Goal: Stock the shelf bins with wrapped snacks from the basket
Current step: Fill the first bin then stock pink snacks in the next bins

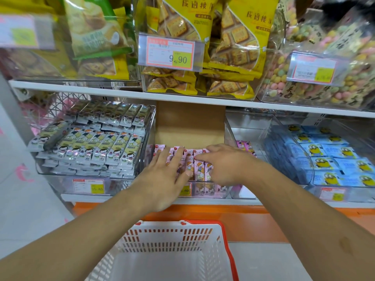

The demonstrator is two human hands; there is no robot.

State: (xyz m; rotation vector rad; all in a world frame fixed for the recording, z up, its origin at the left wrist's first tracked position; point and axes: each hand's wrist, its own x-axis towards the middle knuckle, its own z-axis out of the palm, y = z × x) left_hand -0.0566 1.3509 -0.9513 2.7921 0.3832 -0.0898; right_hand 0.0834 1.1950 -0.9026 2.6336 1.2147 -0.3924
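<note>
Both hands are in the middle bin [227, 191], the clear one on the lower shelf straight above the basket [174, 248]. The left hand [162, 179] lies flat with fingers spread on the pink snacks [199, 169], pressing the row down. The right hand [225, 165] reaches in from the right, forefinger stretched along the top of the packs and the other fingers curled at their right edge; I cannot tell whether it pinches one or only nudges them into line. The pink snacks stand side by side at the front of that bin, with bare cardboard [189, 122] showing behind them, so the bin looks far from full. Left of it sits a bin of grey snacks [97, 147], right of it one of blue packs [332, 159]. The step in hand seems to be squaring up a batch just set down. What shows of the basket holds nothing, though its near part is cut off, so the next move calls for checking it for more packs and, if any remain, laying them behind the front row.
</note>
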